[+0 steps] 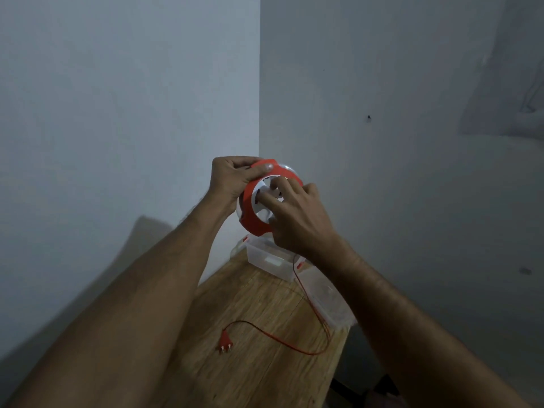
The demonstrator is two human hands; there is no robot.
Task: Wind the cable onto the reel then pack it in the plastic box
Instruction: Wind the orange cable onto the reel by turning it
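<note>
I hold a red and white cable reel (pixel 255 219) up in the air above the table. My left hand (pixel 232 179) grips its red rim at the top left, thumb across the front. My right hand (pixel 294 214) has its fingers curled into the white hub at the reel's middle. A thin red cable (pixel 309 301) hangs from under my right hand, loops over the wooden table (pixel 256 369) and ends in a red two-pin plug (pixel 225 343) lying on the wood. A clear plastic box (pixel 266 262) with red clips stands open at the table's far end.
The box's clear lid (pixel 326 301) lies beside it at the table's right edge. The table stands in a corner between two bare walls. A dark floor shows past the table's right side.
</note>
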